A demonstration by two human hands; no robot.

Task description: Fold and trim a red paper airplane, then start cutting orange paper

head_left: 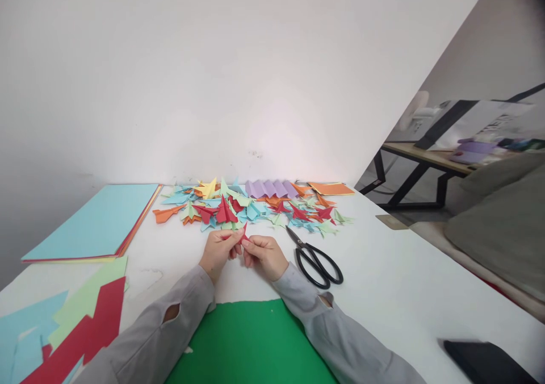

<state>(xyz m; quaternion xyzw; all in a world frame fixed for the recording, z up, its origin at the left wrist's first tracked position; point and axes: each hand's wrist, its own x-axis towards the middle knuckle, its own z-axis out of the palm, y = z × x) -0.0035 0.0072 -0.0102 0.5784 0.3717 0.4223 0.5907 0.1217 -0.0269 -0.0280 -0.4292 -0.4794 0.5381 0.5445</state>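
Between my two hands, over the middle of the white table, is a small piece of folded red paper [243, 234]. My left hand [221, 249] pinches it from the left, thumb on top. From the right, my right hand [263, 254] pinches it too, with the fingertips close to those of the left. A pointed red tip sticks up between the thumbs; the fingers hide most of the rest. Just beyond the hands lies a pile of folded paper planes [225, 210] in red, orange, blue, green and yellow. Black-handled scissors [315, 259] rest to the right of my right hand.
Large coloured sheets [91, 219] are stacked at the left, with red, green and blue offcuts [104, 310] nearer me. Pleated purple paper [271, 189] and orange sheets [332, 188] lie by the wall. A green sheet [251, 344] is under my forearms; a black object [485, 361] lies front right.
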